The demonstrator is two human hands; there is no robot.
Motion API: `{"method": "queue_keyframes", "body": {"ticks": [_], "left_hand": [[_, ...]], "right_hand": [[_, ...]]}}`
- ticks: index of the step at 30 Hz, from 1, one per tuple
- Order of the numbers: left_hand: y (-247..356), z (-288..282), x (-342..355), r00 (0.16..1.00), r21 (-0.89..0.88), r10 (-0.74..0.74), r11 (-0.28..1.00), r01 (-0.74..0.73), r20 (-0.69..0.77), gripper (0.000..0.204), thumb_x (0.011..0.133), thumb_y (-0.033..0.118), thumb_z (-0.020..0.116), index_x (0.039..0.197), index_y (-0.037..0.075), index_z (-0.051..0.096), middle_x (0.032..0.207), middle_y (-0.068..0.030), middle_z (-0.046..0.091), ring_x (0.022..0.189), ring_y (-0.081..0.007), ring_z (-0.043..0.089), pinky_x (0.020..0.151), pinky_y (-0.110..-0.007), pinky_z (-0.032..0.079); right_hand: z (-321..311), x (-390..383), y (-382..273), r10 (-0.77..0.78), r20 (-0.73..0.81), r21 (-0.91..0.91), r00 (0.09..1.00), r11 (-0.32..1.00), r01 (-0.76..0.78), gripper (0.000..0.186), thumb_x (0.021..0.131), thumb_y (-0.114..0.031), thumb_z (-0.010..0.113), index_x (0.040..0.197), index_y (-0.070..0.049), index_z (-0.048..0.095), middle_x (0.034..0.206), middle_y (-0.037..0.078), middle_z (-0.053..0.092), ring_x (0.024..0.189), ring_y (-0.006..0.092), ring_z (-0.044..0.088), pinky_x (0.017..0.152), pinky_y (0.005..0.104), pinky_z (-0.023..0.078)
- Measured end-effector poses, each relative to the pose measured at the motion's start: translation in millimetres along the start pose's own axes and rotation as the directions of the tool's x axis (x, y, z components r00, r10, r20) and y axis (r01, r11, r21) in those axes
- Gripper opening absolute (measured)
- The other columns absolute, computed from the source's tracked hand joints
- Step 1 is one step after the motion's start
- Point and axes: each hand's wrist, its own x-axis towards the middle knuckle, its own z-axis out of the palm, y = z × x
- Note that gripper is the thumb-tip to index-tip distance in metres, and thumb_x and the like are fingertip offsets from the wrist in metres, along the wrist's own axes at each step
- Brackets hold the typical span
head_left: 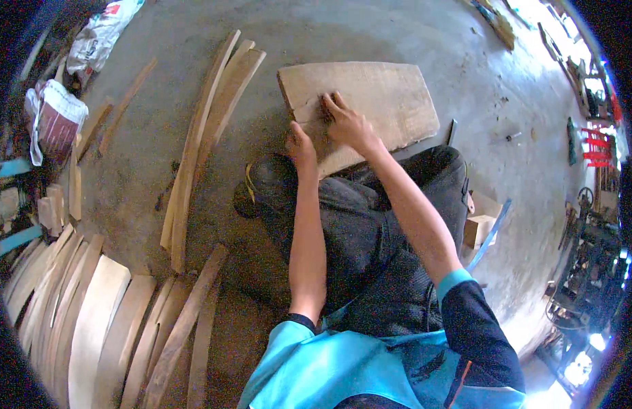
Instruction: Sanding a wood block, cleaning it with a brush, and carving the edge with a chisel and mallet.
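Observation:
A wide wooden board (391, 92) lies ahead of me, its near edge by my dark-trousered legs. A dark crack runs in from its left edge. My left hand (301, 146) is closed at that edge, thumb up, gripping the board just below the crack. On the board's face rests my right hand (353, 129), with two fingers stretched toward the crack and the others partly hidden. No tool shows in either hand.
Long curved wooden strips (203, 136) lie on the concrete floor to the left. Several curved planks (97, 327) stand in a row at the lower left. At right are a small wooden block (478, 230), a blue strip (492, 235) and dark machinery (578, 293).

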Motion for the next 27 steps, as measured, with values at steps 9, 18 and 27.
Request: {"method": "queue_keyframes", "body": {"ticks": [9,18,27], "left_hand": [[-5.0,-12.0,4.9,0.951,-0.245,0.298,0.931,-0.27,0.082,0.046,0.083,0.037,0.043,0.107,-0.002,0.048,0.106,-0.0126,0.052,0.094,-0.0224,0.048,0.079,-0.032,0.039],[-3.4,-6.2,11.6,0.986,-0.059,-0.009,0.998,0.019,0.164,0.045,0.083,0.036,0.042,0.103,-0.003,0.052,0.102,-0.0091,0.054,0.091,-0.0221,0.051,0.077,-0.034,0.04],[-24.0,-0.7,21.8,0.844,-0.052,0.358,0.928,-0.369,0.4,0.055,0.084,0.045,0.037,0.116,0.001,0.039,0.113,-0.0097,0.046,0.098,-0.0235,0.046,0.083,-0.034,0.039]], "right_hand": [[15.9,10.0,-36.7,-0.181,0.122,-0.155,0.976,0.968,0.198,0.051,0.072,-0.024,0.047,0.121,-0.019,0.035,0.125,0.005,0.037,0.085,0.0318,0.056,0.066,0.0406,0.049],[23.4,-1.9,-21.6,-0.234,0.006,-0.292,0.972,0.929,0.225,0.059,0.07,-0.021,0.052,0.124,-0.022,0.029,0.13,0.003,0.03,0.078,0.0257,0.06,0.057,0.0369,0.05],[2.8,17.6,-13.9,0.143,0.078,-0.18,0.987,0.975,-0.127,0.057,0.072,-0.026,0.047,0.126,-0.026,0.028,0.132,-0.001,0.028,0.085,0.0222,0.058,0.063,0.0389,0.049]]}}
